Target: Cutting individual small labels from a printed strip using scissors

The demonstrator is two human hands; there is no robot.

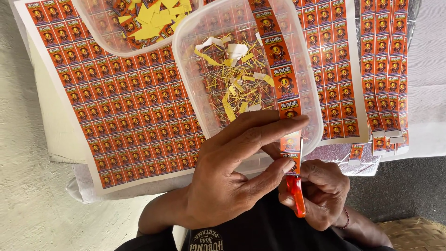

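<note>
My left hand [232, 172] pinches the near end of a long orange label strip [278, 60] between thumb and fingers. The strip runs away from me over a clear plastic tub [188, 60] that holds thin yellow and white paper offcuts. My right hand [320, 193] sits just below, closed around the red handles of a pair of scissors [296, 193]. The scissor blades meet the strip's edge beside my left thumb.
A large sheet of small orange labels [130, 116] lies under the tubs. A second clear tub [100, 32] at the top holds cut yellow labels. More cut label strips [385, 69] lie at the right. A woven mat [413, 234] shows at the bottom right.
</note>
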